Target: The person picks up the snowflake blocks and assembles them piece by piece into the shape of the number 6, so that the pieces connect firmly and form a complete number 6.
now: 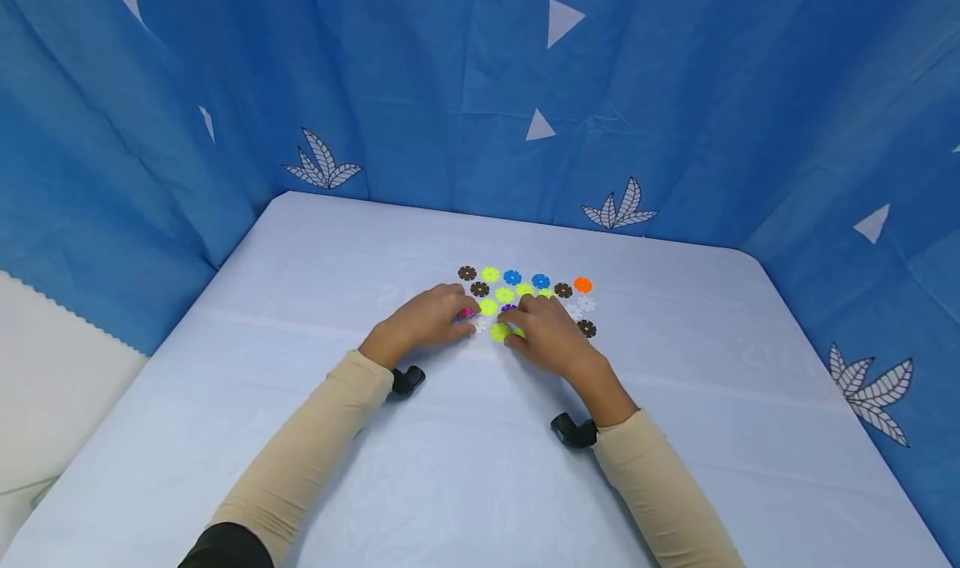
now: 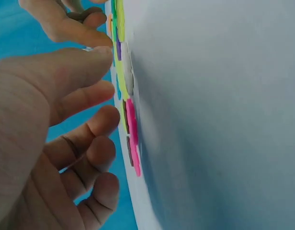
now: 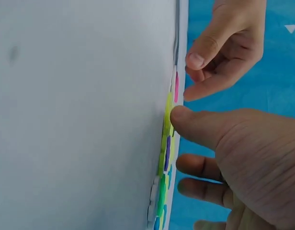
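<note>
Thin, flat notched discs (image 1: 490, 275), multi-col., lie in rough rows on smooth white surface (image 1: 450, 468). L hand (image 1: 427, 314): fingers loosely curved, thumb/index apart nr pink disc (image 1: 467, 312). R hand (image 1: 551, 335): small thumb-index gap by yellow-green disc (image 1: 498, 332); can't tell if touching. Creased blue curtain (image 1: 450, 77) w/ triangle & leaf prints behind.

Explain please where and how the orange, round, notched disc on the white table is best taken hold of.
The orange disc is probably best pinched at its outer rim, coming from the right: it looks thin and lies flat, with no disc on that side, while a dark brown, round, notched disc lies close on its left.
</note>
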The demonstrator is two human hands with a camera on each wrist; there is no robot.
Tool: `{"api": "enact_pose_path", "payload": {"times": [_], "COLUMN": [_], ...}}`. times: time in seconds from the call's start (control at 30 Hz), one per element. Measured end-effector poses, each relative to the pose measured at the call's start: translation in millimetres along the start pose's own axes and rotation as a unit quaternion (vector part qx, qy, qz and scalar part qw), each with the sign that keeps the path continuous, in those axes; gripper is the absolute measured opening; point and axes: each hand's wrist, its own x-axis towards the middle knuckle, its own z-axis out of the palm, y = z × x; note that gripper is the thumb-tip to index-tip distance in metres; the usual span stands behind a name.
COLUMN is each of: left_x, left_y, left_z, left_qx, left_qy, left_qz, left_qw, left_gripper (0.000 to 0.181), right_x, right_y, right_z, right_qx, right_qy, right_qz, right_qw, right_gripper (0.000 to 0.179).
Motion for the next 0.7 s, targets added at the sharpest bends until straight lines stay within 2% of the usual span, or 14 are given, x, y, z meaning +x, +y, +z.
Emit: {"api": "enact_pose_path", "payload": {"times": [0.17, 0.33, 0.47, 0.7], "left_x": [1.2, 3.3, 4.9, 6.0], "left_y": [-0.9, -1.2, 0.6, 3.6], "left_z": [1.5, 1.8, 1.7, 1.0], "left_qx": [0.016, 0.015, 0.008, -0.016], "left_qy": [-0.012, -0.022, -0.034, -0.048], "left_qz": [0.014, 0.02, 0.006, -0.027], "left_qw": [0.9997, 0.9994, 0.9994, 0.9984], "left_gripper": [0.035, 0.034, 0.032, 0.033], "right_x": [0.4, 1.8, 4.5, 6.8], "right_y": [0.4, -0.2, -1.4, -5.0], "right_z": [2.7, 4.3, 5.3, 5.3], "right_qx": [-0.002, -0.007, -0.015, 0.007], "right_qy": [-0.008, -0.003, -0.001, -0.015], "right_qz": [0.017, 0.008, 0.004, 0.037], "right_qw": [0.9998, 0.9999, 0.9999, 0.9992], "right_gripper": [0.036, 0.036, 0.033, 0.033]}}
